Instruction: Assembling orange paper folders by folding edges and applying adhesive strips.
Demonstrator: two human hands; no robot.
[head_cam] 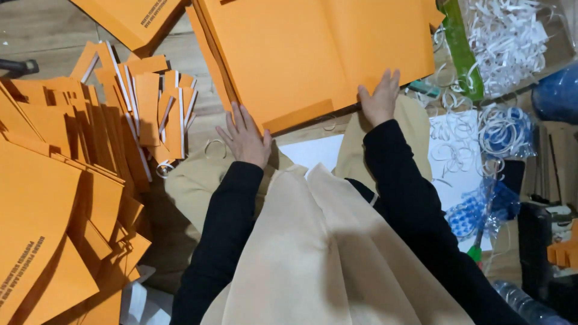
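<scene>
Pressing flat on the near edge of the large orange card sheet [313, 54], the right hand [380, 99] lay open, fingers spread. The left hand [245, 137], also open, touched its lower left corner. Folded orange envelopes [150, 108] were piled to the left, white paper strips [506, 33] to the right.

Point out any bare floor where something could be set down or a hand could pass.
Bare wood floor shows at top left, above the orange strips, and in a narrow lane between them and the open orange folder under both hands. Crowded: orange folders left, white paper curls and bagged shreds right.
</scene>
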